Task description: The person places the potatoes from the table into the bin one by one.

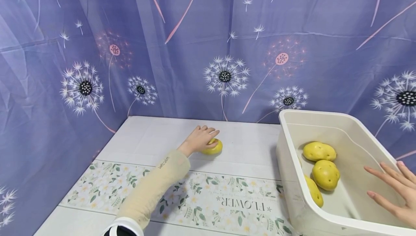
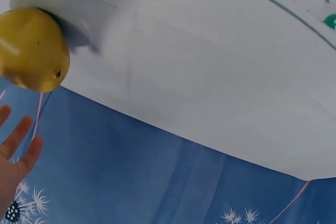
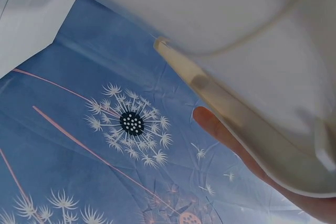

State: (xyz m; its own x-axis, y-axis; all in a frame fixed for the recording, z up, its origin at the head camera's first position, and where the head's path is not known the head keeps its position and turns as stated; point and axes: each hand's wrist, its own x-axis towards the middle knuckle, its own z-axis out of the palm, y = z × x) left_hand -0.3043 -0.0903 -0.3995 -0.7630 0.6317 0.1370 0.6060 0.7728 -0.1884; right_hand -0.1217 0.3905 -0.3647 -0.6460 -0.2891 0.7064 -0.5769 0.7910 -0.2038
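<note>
On the white tabletop near the back, a yellow potato (image 1: 214, 148) lies partly under my left hand (image 1: 200, 140). That hand reaches over it from the left, thumb across its top and fingers extended past its far side. In the left wrist view, the potato (image 2: 34, 51) shows a gap from the visible fingertips (image 2: 32, 149). My right hand (image 1: 398, 191) is spread at the right side of a white plastic bin (image 1: 312, 214), holding nothing. In the right wrist view, one finger (image 3: 226, 137) lies along the outside of the bin's rim; the other fingers are mostly hidden.
Inside the bin lie several potatoes (image 1: 326, 175), grouped toward its left wall. A floral strip (image 1: 221, 200) with printed lettering crosses the table. A purple dandelion-print curtain (image 1: 182, 66) hangs behind and at the left.
</note>
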